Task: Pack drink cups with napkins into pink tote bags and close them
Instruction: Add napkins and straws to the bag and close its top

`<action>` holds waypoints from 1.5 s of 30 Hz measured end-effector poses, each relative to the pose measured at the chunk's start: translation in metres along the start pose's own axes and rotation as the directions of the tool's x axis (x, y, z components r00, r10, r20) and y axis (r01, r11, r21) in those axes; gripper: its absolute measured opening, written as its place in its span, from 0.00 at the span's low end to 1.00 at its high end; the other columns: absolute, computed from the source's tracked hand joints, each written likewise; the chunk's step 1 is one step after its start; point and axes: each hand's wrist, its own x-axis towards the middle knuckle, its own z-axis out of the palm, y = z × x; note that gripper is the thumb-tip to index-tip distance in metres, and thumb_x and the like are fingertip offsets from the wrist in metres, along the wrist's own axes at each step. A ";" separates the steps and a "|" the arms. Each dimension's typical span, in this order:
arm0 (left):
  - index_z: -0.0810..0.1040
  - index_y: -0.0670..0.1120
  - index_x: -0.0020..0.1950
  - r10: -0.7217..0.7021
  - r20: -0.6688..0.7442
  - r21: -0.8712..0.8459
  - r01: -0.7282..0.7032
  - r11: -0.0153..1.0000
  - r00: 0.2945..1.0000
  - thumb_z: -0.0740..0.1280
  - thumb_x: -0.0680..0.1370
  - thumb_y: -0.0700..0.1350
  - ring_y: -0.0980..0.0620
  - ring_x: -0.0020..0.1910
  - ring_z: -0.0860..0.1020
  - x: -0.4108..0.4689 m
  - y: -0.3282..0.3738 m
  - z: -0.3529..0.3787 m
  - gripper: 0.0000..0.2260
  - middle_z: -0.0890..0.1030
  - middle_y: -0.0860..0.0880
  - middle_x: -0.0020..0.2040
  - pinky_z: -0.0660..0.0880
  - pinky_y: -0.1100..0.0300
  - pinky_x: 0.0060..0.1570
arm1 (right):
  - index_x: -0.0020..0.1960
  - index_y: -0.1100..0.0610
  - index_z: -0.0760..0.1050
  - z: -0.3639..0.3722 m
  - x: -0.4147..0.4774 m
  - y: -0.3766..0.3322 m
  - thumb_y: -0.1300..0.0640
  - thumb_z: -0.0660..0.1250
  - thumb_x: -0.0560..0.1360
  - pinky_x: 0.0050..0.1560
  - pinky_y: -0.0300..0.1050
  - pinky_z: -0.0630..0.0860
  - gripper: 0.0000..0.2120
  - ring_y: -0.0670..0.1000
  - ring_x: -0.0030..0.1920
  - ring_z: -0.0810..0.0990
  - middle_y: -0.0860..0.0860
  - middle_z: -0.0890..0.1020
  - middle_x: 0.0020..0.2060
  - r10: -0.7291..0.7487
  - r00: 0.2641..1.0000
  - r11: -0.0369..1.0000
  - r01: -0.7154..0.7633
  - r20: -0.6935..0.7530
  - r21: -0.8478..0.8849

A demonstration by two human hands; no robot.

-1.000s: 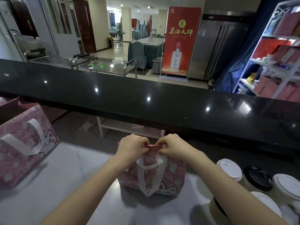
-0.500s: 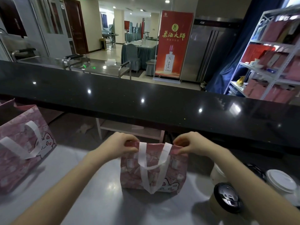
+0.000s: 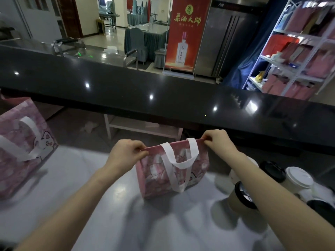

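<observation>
A small pink tote bag with white handles and a cat print stands on the grey worktop in front of me. Its top edge is pressed flat. My left hand pinches the bag's top left corner. At the top right corner my right hand pinches the same edge. What is inside the bag is hidden. Several lidded paper cups stand to the right, one with a black lid under my right forearm and one with a white lid behind it.
A second pink tote bag with a cat print stands at the left edge of the worktop. A raised black counter runs across behind the bags. Beyond it are a red banner, a steel trolley and a white shelf rack.
My hands have slid apart from the middle of the bag's top edge to its two corners, leaving the top flat. The view has tilted down and moved closer.
</observation>
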 end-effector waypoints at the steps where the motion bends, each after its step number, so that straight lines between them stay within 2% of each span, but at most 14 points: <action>1: 0.85 0.48 0.45 -0.008 -0.023 -0.026 0.007 1.000 1.000 0.75 0.72 0.47 0.53 0.40 0.79 -0.006 0.004 0.001 0.05 0.82 0.53 0.37 0.77 0.53 0.43 | 0.53 0.53 0.80 0.002 -0.002 -0.001 0.63 0.69 0.74 0.53 0.46 0.78 0.10 0.52 0.51 0.81 0.52 0.83 0.49 0.040 0.999 0.996 -0.038 -0.027 0.083; 5: 0.84 0.49 0.38 -0.095 -0.118 -0.169 0.075 0.983 0.988 0.76 0.70 0.47 0.59 0.35 0.79 -0.035 0.026 0.015 0.03 0.82 0.56 0.33 0.77 0.57 0.38 | 0.72 0.52 0.66 0.008 -0.027 -0.006 0.56 0.72 0.74 0.56 0.42 0.73 0.29 0.52 0.62 0.77 0.52 0.74 0.66 0.099 0.994 0.921 -0.077 -0.037 0.382; 11: 0.73 0.47 0.32 -0.180 -0.149 -0.288 0.131 0.949 0.972 0.73 0.70 0.46 0.55 0.31 0.74 -0.076 0.074 0.051 0.11 0.76 0.52 0.28 0.71 0.58 0.34 | 0.65 0.54 0.74 0.026 -0.103 -0.007 0.55 0.69 0.75 0.56 0.42 0.73 0.18 0.50 0.60 0.78 0.51 0.77 0.61 0.058 0.997 0.890 -0.075 0.053 0.450; 16: 0.68 0.49 0.32 -0.218 -0.198 -0.368 0.134 0.920 0.956 0.72 0.73 0.46 0.54 0.30 0.72 -0.110 0.114 0.072 0.15 0.75 0.51 0.28 0.68 0.64 0.32 | 0.68 0.46 0.70 0.057 -0.177 -0.004 0.43 0.72 0.71 0.69 0.49 0.67 0.27 0.47 0.69 0.68 0.49 0.70 0.67 -0.083 0.981 0.860 -0.017 0.173 0.510; 18: 0.73 0.51 0.35 -0.232 -0.179 -0.476 0.122 0.871 0.956 0.71 0.73 0.52 0.57 0.32 0.76 -0.126 0.123 0.077 0.12 0.78 0.53 0.32 0.71 0.68 0.32 | 0.70 0.39 0.64 0.071 -0.201 0.001 0.41 0.74 0.68 0.72 0.48 0.61 0.33 0.47 0.72 0.61 0.49 0.63 0.72 -0.092 0.981 0.855 -0.011 0.173 0.518; 21: 0.77 0.61 0.45 -0.180 -0.131 -0.538 0.083 0.839 0.975 0.68 0.71 0.59 0.62 0.45 0.79 -0.150 0.120 0.082 0.05 0.80 0.58 0.45 0.72 0.73 0.44 | 0.71 0.33 0.54 0.088 -0.225 0.006 0.46 0.77 0.66 0.68 0.42 0.61 0.43 0.46 0.71 0.59 0.47 0.60 0.71 -0.071 0.988 0.835 -0.018 0.139 0.550; 24: 0.74 0.62 0.58 -0.147 -0.129 -0.459 0.072 0.886 0.981 0.67 0.72 0.60 0.68 0.55 0.73 -0.170 0.099 0.089 0.15 0.75 0.56 0.55 0.66 0.78 0.52 | 0.72 0.33 0.50 0.100 -0.236 0.008 0.53 0.77 0.68 0.66 0.42 0.64 0.46 0.48 0.70 0.63 0.47 0.63 0.70 -0.020 0.990 0.808 -0.067 0.141 0.586; 27: 0.70 0.56 0.68 -0.199 -0.046 -0.406 0.164 0.899 0.979 0.71 0.69 0.56 0.69 0.59 0.69 -0.181 0.074 0.099 0.28 0.71 0.53 0.62 0.63 0.78 0.58 | 0.76 0.38 0.47 0.109 -0.237 0.008 0.54 0.75 0.70 0.67 0.44 0.65 0.47 0.53 0.70 0.66 0.50 0.65 0.71 0.026 0.987 0.804 -0.115 0.159 0.584; 30: 0.62 0.54 0.74 -0.256 0.101 -0.407 0.275 0.871 0.961 0.74 0.64 0.52 0.56 0.64 0.71 -0.181 0.060 0.107 0.41 0.71 0.50 0.67 0.69 0.60 0.64 | 0.78 0.41 0.45 0.114 -0.234 0.005 0.55 0.74 0.69 0.67 0.45 0.66 0.49 0.54 0.69 0.67 0.52 0.66 0.71 0.049 0.988 0.809 -0.124 0.144 0.574; 32: 0.60 0.59 0.74 -0.273 0.125 -0.445 0.300 0.844 0.954 0.72 0.61 0.55 0.55 0.61 0.75 -0.178 0.057 0.111 0.43 0.75 0.56 0.65 0.74 0.55 0.59 | 0.78 0.42 0.44 0.117 -0.230 0.003 0.60 0.72 0.69 0.67 0.48 0.68 0.49 0.55 0.69 0.67 0.53 0.66 0.70 0.060 0.990 0.815 -0.122 0.126 0.567; 35: 0.59 0.72 0.68 -0.292 0.083 -0.455 0.297 0.839 0.953 0.71 0.62 0.51 0.62 0.52 0.79 -0.172 0.056 0.115 0.39 0.78 0.71 0.54 0.76 0.61 0.47 | 0.77 0.40 0.45 0.120 -0.228 -0.004 0.64 0.69 0.70 0.66 0.48 0.69 0.47 0.54 0.68 0.69 0.53 0.68 0.69 0.080 0.993 0.793 -0.113 0.081 0.598; 39: 0.58 0.75 0.66 -0.312 0.044 -0.466 0.295 0.834 0.949 0.69 0.64 0.49 0.64 0.46 0.79 -0.173 0.065 0.115 0.37 0.78 0.73 0.48 0.76 0.64 0.40 | 0.77 0.41 0.50 0.117 -0.230 -0.008 0.66 0.66 0.70 0.66 0.46 0.69 0.44 0.51 0.68 0.69 0.51 0.69 0.69 0.061 0.998 0.770 -0.051 0.006 0.636; 43: 0.60 0.76 0.64 -0.303 -0.002 -0.499 0.262 0.826 0.953 0.72 0.63 0.46 0.64 0.45 0.80 -0.176 0.080 0.107 0.38 0.80 0.68 0.46 0.74 0.71 0.36 | 0.76 0.39 0.52 0.099 -0.236 -0.009 0.65 0.67 0.71 0.63 0.37 0.69 0.42 0.46 0.68 0.70 0.46 0.69 0.70 0.020 0.999 0.752 0.008 -0.035 0.660; 45: 0.61 0.75 0.65 -0.264 -0.053 -0.505 0.203 0.839 0.963 0.70 0.65 0.49 0.66 0.45 0.79 -0.178 0.092 0.099 0.35 0.80 0.68 0.47 0.73 0.73 0.35 | 0.76 0.39 0.53 0.083 -0.241 -0.010 0.66 0.67 0.72 0.66 0.40 0.69 0.42 0.45 0.70 0.68 0.45 0.67 0.72 -0.012 0.996 0.737 0.067 -0.085 0.673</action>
